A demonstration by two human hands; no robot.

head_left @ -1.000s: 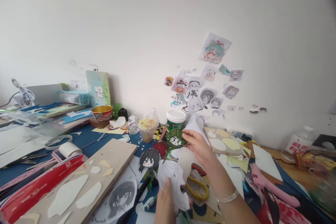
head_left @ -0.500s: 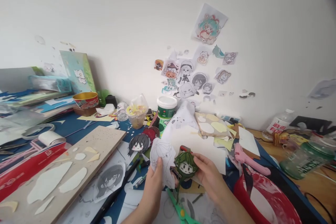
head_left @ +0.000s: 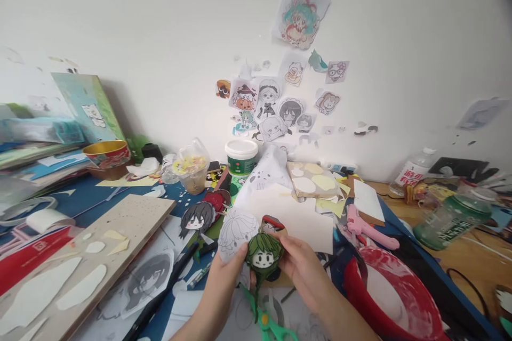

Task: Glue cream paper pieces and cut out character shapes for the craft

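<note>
My left hand [head_left: 224, 282] is closed on a white paper cutout [head_left: 236, 226] with a line drawing of a character's head. My right hand [head_left: 302, 266] grips the right edge of a flat green-haired character figure [head_left: 264, 258]. The figure now overlaps the lower right of the paper, and my left thumb lies against its left edge. Behind the figure, a piece with a red band [head_left: 274, 224] is partly hidden. Below both hands lie green-handled scissors [head_left: 266, 319]. A black-haired character figure [head_left: 197, 218] rests on the desk just left of the paper.
At left, a board [head_left: 132, 229] holds white and cream cut pieces. A red bowl [head_left: 400, 277] and pink glue gun [head_left: 370, 229] lie at right. Farther back stand a plastic cup [head_left: 190, 170], a white-lidded tub [head_left: 241, 157] and a green bottle [head_left: 452, 221]. Drawings hang on the wall.
My right hand has brought the green-haired figure left, over part of the paper cutout and against my left thumb. The whole view has also shifted.
</note>
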